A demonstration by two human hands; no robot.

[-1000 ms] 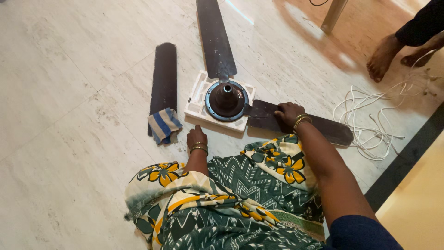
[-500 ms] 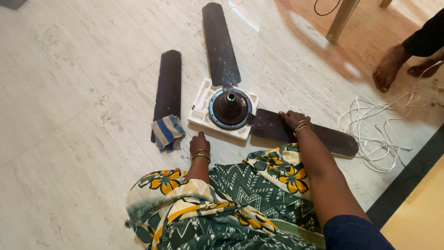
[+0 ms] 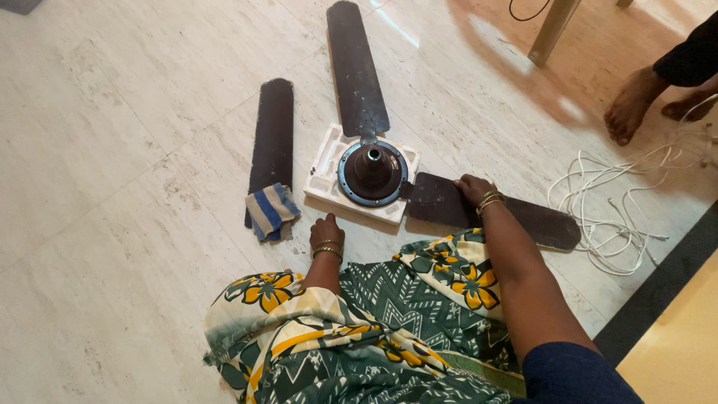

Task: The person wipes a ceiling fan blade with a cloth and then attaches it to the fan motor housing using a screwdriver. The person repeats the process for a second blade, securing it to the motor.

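A dark brown ceiling-fan motor hub with a blue-grey rim (image 3: 372,173) sits upright on a white foam packing block (image 3: 327,179) on the pale marble floor. One long dark brown blade (image 3: 354,67) points away from it, and another blade (image 3: 538,221) lies flat to its right. A third, detached blade (image 3: 272,135) lies left of the block.

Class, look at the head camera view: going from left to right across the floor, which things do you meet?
Loose dark fan blade → striped cloth → left hand → fan motor on its white foam block → right hand resting on a blade → white cord.
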